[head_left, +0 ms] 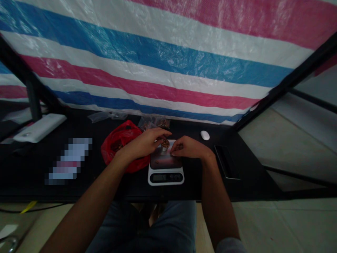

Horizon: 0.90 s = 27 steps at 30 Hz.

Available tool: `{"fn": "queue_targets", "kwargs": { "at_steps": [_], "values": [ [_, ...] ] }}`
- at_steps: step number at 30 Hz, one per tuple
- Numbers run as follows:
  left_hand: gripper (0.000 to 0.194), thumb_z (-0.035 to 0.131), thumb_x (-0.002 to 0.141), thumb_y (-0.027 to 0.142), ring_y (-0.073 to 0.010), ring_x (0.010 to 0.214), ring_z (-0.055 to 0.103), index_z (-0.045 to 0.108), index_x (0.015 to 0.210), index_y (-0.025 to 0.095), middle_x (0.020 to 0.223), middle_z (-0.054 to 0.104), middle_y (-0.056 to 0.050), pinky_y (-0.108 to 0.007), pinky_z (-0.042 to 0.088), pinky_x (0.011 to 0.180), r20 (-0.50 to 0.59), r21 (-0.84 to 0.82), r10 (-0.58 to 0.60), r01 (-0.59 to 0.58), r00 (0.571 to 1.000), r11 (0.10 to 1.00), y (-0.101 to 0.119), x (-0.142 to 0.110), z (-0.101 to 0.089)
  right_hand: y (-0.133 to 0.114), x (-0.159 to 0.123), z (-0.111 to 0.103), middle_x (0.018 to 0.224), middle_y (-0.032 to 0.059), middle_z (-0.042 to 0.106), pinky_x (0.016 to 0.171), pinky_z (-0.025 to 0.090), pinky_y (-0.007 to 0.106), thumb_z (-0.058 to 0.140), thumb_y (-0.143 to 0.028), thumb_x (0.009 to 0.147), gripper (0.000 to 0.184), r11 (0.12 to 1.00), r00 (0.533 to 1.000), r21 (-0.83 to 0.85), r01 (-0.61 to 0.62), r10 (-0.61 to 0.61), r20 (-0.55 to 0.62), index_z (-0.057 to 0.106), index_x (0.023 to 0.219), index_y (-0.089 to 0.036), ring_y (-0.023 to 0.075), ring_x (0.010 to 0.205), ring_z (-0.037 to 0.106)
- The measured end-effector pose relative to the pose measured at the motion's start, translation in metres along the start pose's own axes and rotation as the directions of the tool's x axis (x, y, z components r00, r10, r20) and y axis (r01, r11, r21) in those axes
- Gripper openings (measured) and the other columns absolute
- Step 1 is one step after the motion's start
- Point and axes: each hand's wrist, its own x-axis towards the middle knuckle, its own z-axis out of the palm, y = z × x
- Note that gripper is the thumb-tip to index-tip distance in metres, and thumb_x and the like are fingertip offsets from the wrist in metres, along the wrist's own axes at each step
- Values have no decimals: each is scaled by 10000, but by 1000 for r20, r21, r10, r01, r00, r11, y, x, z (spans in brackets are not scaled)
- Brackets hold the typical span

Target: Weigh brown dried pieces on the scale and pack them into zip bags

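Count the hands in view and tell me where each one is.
2. The left hand is at the back left of the scale, next to a small container; the right hand is at its right side. No others show.

A small cup (pixel 163 149) heaped with brown pieces (pixel 165 143) stands upright on a kitchen scale (pixel 165 161)
The white-framed scale lies flat, its dark display facing the near edge, the reading too blurred to make out; a loose brown bit (pixel 156 162) rests on its metal plate, while a crumpled red plastic bag (pixel 139 166), open and holding more brown pieces, sits just left
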Motion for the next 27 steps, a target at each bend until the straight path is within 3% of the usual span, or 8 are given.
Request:
{"fn": "queue_targets", "kwargs": {
  "at_steps": [7,14,20,27],
  "values": [
    [407,580,933,77,-215,1210,705,663,1326,146,1332,733,-122,-367,552,1059,6,7,0,0,1000,1000,0,-4,-2,-6,-6,-4,746,28,763,634,474,267,729,-258,785,117,998,999,63,19,-17,-32,799,802,-166,161,665,660],
    [423,577,935,65,-201,1222,696,666,1330,187,1307,750,-86,-353,517,1088,10,-20,27,-27,1000,999,-4,-6,-2,-12,-2,2,676,-15,622,558,360,240,730,-316,818,167,984,955,94,154,-124,-268,754,868,-159,117,608,509],
    [437,552,929,60,-196,1198,702,671,1327,194,1297,752,-82,-352,525,1076,10,-57,26,-26,1000,998,-3,-8,-1,-13,3,6,658,-27,565,560,338,240,741,-323,818,166,983,958,70,171,-149,-246,743,852,-161,116,617,475],
    [401,557,927,72,-202,1211,682,674,1298,167,1311,732,-94,-346,520,1068,-50,-22,36,-37,998,999,-4,-8,-1,-8,2,4,696,-10,617,578,365,248,730,-321,837,162,986,968,82,143,-122,-218,730,869,-163,125,632,517]
  ]
}}
